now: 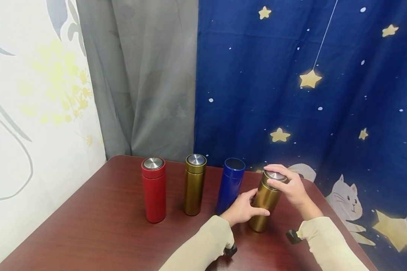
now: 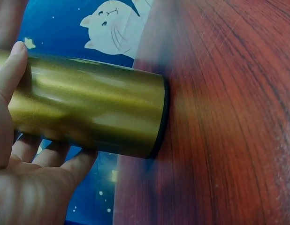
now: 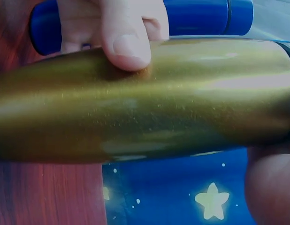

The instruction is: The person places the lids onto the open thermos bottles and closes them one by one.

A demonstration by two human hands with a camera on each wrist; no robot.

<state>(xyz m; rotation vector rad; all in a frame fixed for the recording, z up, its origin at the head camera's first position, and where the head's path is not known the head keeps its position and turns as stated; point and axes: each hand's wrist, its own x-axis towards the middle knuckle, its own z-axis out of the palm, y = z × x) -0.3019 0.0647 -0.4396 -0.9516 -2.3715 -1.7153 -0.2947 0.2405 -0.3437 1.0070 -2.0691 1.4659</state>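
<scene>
At the right of the head view, a gold thermos point(image 1: 266, 198) with a silver-topped lid stands at the tabletop. My left hand point(image 1: 241, 208) grips its body from the left, thumb across the near side. Up at the lid, my right hand point(image 1: 294, 190) holds on with fingers over the far edge and thumb on the near side. The left wrist view shows the thermos's lower body point(image 2: 98, 108) and dark base rim against the wood. In the right wrist view the left thumb presses on the gold body point(image 3: 192, 98); most of the lid is out of frame.
Left of the held thermos stand a blue thermos point(image 1: 231, 184), partly behind the left hand, a second gold thermos point(image 1: 194, 192) and a red thermos point(image 1: 154, 199). All are on the reddish-brown table point(image 1: 98, 226). Grey and star-patterned blue curtains point(image 1: 244, 94) hang behind its back edge.
</scene>
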